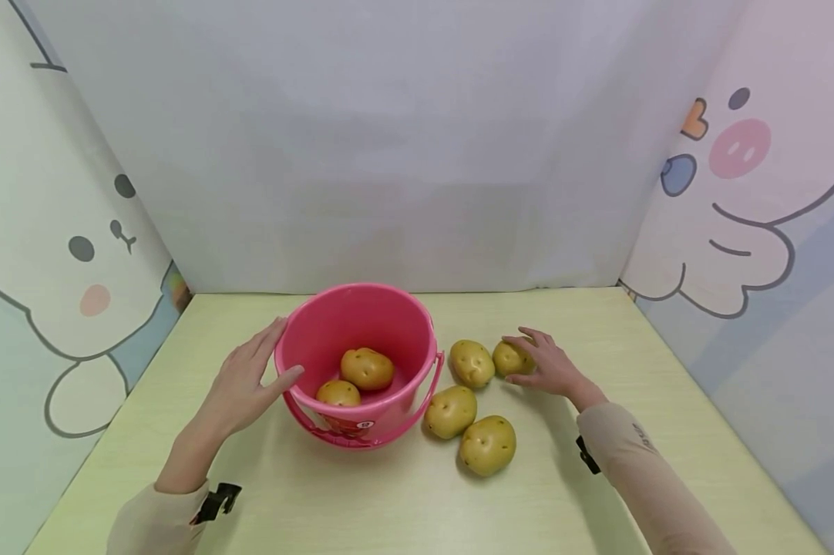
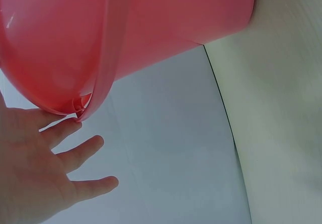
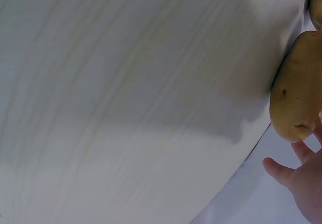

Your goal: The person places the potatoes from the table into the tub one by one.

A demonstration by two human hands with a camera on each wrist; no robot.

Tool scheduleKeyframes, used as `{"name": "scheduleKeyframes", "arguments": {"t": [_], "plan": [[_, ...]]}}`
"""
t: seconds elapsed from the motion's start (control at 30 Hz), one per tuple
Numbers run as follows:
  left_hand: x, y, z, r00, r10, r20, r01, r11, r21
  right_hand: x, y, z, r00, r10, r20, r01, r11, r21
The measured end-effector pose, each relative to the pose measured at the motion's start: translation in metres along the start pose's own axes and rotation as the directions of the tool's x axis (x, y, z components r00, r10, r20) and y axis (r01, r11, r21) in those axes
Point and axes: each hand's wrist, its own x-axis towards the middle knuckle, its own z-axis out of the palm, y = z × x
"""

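Four potatoes [image 1: 488, 445] lie on the table [image 1: 361, 501], from three to four o'clock of the pink bucket [image 1: 361, 316]; the right hand [image 1: 554, 368] is loose, fingers spread by the farthest-right potato [image 1: 509, 361]; the left hand [image 1: 247, 385], fingers straight, touches the rim between nine and ten o'clock; each potato looks hard, smooth and maybe slippery, likely not very heavy; its fat middle seems best to hold.

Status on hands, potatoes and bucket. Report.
Left hand at bucket rim. Right hand at rightmost potato. Two potatoes inside, four on table. Handle down, clear of opening.
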Motion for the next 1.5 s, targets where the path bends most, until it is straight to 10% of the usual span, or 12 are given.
{"name": "scheduleKeyframes", "arguments": {"t": [1.5], "plan": [[0.000,0.000,0.000,1.000,0.003,0.004,-0.003,1.000,-0.003,0.009,-0.004,-0.005,0.999,0.027,-0.045,-0.027,1.000,-0.008]]}}
